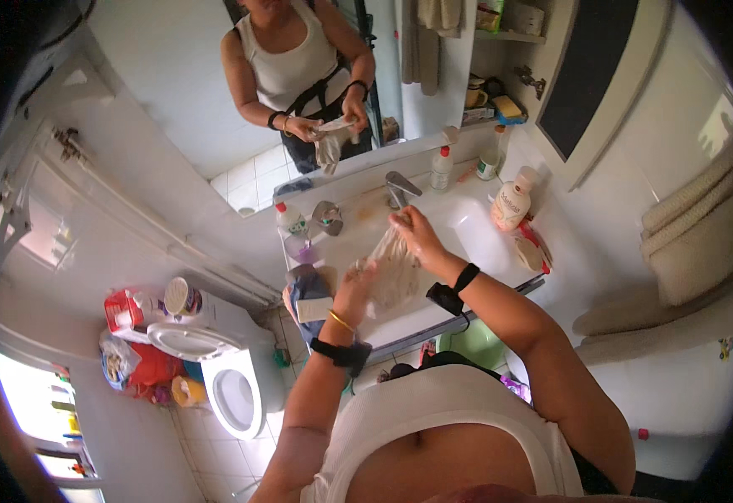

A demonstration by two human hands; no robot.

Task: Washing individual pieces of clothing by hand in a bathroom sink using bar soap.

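A wet-looking, pale beige cloth (398, 270) is stretched between my two hands over the white washbasin (482, 236). My right hand (424, 237) grips its upper end, close to the chrome faucet (399, 188). Lower and to the left, my left hand (357, 290) holds the other side, blurred by motion. Part of the cloth hangs down between them. Beside my left wrist, a white bar (314, 310), probably soap, rests on dark blue fabric (308, 286) at the basin's left edge. The mirror (171, 126) reflects both hands on the cloth.
A red-capped bottle (289, 219) and a clear cup (327, 218) stand left of the faucet. Right of it are another red-capped bottle (442, 170) and a lotion bottle (511, 204). A green tub (473, 344) sits below; the toilet (235, 393) is at left.
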